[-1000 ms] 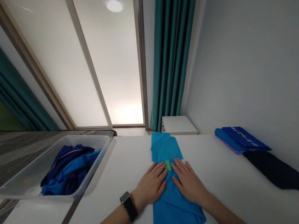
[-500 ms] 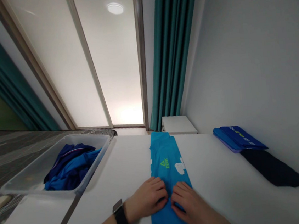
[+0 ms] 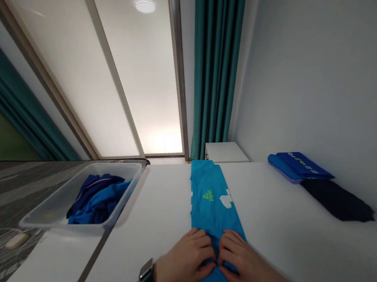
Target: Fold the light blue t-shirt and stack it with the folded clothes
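Observation:
A bright blue shirt [image 3: 212,210] with a green logo and white patches lies folded into a long narrow strip on the white table. My left hand [image 3: 193,255], with a black watch on its wrist, bends its fingers into the cloth at the strip's near left side. Opposite it, my right hand [image 3: 236,257] has its fingers curled on the near right side. Both hands pinch the fabric, thumbs close together. The hands and forearms hide part of the shirt's near end.
On the left stands a clear plastic bin [image 3: 134,173] with crumpled blue clothes [image 3: 97,200]. Folded blue garments [image 3: 300,165] and a dark folded cloth [image 3: 338,199] lie on the right, beside the wall. A white cabinet [image 3: 226,152] stands beyond the white table [image 3: 143,226], whose near edge shows.
The view has shifted, bringing the table's near edge into sight. Both hands sit closer to the shirt's near end, still with fingers curled on the cloth.

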`<state>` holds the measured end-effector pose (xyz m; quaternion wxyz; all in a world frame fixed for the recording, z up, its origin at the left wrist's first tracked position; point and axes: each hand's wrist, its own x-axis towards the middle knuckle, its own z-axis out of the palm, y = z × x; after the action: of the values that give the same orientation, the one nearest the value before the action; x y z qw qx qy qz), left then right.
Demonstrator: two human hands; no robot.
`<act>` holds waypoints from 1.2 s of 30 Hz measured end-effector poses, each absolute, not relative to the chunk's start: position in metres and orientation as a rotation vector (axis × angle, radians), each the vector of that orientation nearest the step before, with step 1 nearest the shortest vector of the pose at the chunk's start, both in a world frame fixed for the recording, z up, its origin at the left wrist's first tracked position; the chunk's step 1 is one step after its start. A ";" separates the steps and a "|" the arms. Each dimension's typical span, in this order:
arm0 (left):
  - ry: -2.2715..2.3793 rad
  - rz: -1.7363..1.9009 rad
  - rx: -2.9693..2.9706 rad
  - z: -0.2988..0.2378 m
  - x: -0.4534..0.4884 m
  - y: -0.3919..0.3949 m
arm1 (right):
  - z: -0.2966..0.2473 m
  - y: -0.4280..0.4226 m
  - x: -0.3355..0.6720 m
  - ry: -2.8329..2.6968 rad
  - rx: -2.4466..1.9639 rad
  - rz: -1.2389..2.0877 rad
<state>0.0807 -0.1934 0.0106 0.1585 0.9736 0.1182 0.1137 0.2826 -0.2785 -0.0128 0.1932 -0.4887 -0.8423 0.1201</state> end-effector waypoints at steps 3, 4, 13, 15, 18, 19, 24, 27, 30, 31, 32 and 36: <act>0.419 0.332 2.712 0.011 0.074 -0.207 | -0.017 -0.288 0.285 -2.357 -1.338 0.340; 0.438 0.335 2.701 0.010 0.072 -0.211 | -0.019 -0.290 0.287 -2.365 -1.316 0.328; 0.500 0.302 2.727 0.004 0.068 -0.221 | -0.026 -0.292 0.289 -2.370 -1.255 0.174; 0.515 0.302 2.698 0.006 0.069 -0.221 | -0.024 -0.291 0.288 -2.334 -1.271 0.199; 0.549 0.316 2.673 0.006 0.068 -0.223 | -0.020 -0.289 0.286 -2.295 -1.317 0.258; 0.553 0.322 2.677 0.005 0.068 -0.224 | -0.018 -0.289 0.286 -2.294 -1.328 0.271; 0.494 0.376 2.782 -0.002 0.061 -0.224 | -0.018 -0.294 0.287 -2.326 -1.313 0.338; 0.463 0.407 2.812 -0.002 0.056 -0.223 | -0.018 -0.300 0.292 -2.319 -1.343 0.336; 0.463 0.447 2.744 0.000 0.055 -0.221 | -0.017 -0.306 0.300 -2.295 -1.435 0.310; 0.466 0.455 2.707 0.001 0.055 -0.220 | -0.017 -0.307 0.303 -2.295 -1.457 0.305; 0.471 0.460 2.672 0.002 0.056 -0.219 | -0.016 -0.308 0.306 -2.296 -1.474 0.303; 0.498 0.455 2.608 0.005 0.060 -0.217 | -0.018 -0.308 0.315 -2.294 -1.470 0.285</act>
<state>0.0596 -0.2172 0.0050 0.2218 0.9440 0.1803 0.1647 0.3153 -0.3081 -0.0182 0.1997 -0.5258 -0.8205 0.1019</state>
